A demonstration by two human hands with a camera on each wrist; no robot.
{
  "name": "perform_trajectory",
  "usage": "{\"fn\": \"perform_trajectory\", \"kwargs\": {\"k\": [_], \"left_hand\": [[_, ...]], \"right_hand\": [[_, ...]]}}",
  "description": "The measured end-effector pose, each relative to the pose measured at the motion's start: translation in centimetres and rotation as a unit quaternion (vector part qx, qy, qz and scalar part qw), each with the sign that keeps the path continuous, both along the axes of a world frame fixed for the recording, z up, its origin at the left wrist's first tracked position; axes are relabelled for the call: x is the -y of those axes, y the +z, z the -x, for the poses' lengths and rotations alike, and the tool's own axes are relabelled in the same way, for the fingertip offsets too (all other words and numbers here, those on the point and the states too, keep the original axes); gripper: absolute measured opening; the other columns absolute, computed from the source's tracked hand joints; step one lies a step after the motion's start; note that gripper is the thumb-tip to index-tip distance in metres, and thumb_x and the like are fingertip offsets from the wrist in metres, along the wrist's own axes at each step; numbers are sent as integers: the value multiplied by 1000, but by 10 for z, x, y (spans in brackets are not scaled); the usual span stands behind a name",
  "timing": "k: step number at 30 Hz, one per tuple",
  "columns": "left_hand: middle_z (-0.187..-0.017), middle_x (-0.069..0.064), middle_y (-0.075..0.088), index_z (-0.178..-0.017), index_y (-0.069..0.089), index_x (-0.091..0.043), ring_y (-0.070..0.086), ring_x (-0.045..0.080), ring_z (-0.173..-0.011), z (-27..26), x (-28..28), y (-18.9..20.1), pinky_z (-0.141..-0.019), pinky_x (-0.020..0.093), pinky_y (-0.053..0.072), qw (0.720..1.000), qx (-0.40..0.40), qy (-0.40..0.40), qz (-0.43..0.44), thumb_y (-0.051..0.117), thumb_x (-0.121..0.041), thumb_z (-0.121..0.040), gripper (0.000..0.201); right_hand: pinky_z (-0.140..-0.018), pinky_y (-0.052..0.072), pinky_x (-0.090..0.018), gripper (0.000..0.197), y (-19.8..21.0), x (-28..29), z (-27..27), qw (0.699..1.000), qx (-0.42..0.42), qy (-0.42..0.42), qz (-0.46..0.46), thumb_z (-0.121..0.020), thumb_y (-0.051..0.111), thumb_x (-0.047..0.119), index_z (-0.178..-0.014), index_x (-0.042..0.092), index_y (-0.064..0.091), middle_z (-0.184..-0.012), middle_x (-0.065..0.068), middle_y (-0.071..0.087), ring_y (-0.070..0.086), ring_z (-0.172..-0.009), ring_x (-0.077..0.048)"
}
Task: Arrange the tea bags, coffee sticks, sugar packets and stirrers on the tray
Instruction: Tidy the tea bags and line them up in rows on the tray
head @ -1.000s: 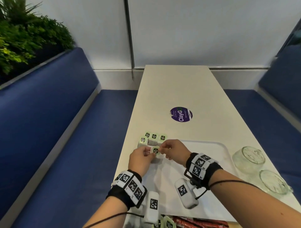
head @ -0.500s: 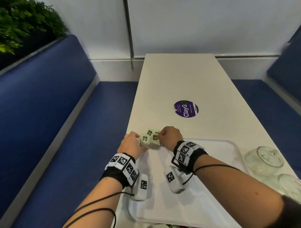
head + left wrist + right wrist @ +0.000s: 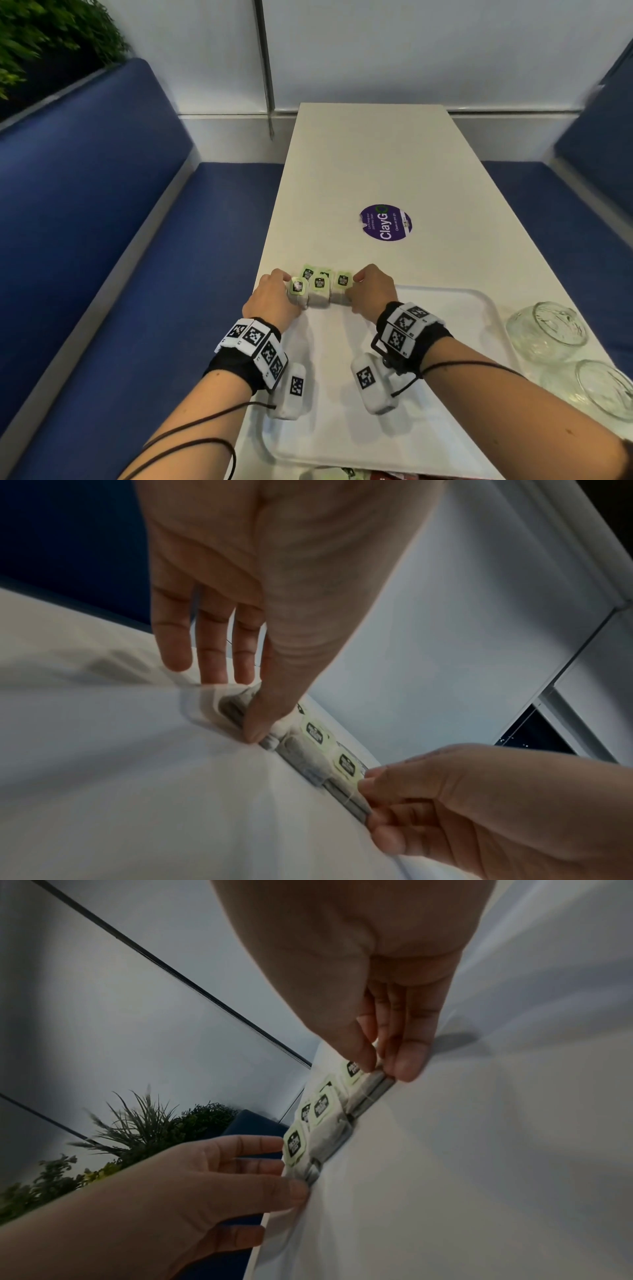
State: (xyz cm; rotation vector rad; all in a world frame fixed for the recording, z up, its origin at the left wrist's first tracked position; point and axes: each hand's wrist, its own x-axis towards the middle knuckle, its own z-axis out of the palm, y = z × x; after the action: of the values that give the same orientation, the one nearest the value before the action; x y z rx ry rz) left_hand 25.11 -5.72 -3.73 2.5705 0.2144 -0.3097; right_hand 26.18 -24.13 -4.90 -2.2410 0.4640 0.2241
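A row of tea bags (image 3: 319,291) with green tags stands on edge at the far left corner of the white tray (image 3: 445,342). My left hand (image 3: 291,293) pinches the leftmost tea bag (image 3: 296,1146) between thumb and fingers. My right hand (image 3: 352,287) pinches the rightmost tea bag (image 3: 354,1072) between thumb and forefinger. The wrist views show the same row (image 3: 316,733) squeezed between the two hands, with one more tag behind it. Red sticks (image 3: 394,476) and more packets peek in at the near edge, mostly hidden.
Two clear glass jars (image 3: 548,329) (image 3: 606,390) lie on the table right of the tray. A purple round sticker (image 3: 385,222) marks the white table (image 3: 359,164) beyond. Blue benches (image 3: 102,257) run along both sides; plants stand at the far left.
A second ago both hands held one tea bag above the tray. They have moved out to the far left corner and now grip the two ends of the row.
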Motion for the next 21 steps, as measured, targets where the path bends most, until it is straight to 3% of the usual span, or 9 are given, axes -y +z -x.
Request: {"fn": "perform_trajectory", "kwargs": {"k": [5,11,13,17,21], "left_hand": [[-127,-1,54,-129,48,-26,59,22,-107,1,-1,1,-81,35,46,1000,8,-3,0,71,-30,-83,52],[-130,-1,52,-133,45,-26,58,21,-109,9,-5,13,-83,35,46,1000,4,-8,-2,73,-28,-84,56],[-132,-1,51,-133,46,-25,57,22,-110,19,-6,24,-85,36,46,1000,11,-16,-4,73,-27,-84,57],[-128,-4,53,-128,52,-26,57,19,-109,55,-6,43,-86,35,47,998,30,-46,-7,73,-26,-84,49],[-112,-11,63,-114,60,-31,60,13,-97,103,-6,51,-81,30,48,994,40,-96,26,74,-27,-82,35]], "right_hand": [[-83,55,-42,26,1,-9,-9,1000,13,14,10,-84,56,0,-108,11,58,-108,-13,64,65,-94,-31],[-74,50,-31,23,8,-4,2,999,22,19,20,-85,62,10,-107,12,58,-107,-8,64,60,-89,-22],[-72,46,-29,17,17,0,16,998,42,33,19,-86,65,15,-102,14,60,-105,-7,64,57,-86,-20],[-79,57,-41,7,34,8,64,996,58,67,-14,-82,68,20,-83,20,62,-95,-6,69,67,-85,-25],[-70,55,-33,8,44,13,126,991,29,128,-38,-84,70,20,-87,15,65,-84,-2,67,65,-72,-21]]}}
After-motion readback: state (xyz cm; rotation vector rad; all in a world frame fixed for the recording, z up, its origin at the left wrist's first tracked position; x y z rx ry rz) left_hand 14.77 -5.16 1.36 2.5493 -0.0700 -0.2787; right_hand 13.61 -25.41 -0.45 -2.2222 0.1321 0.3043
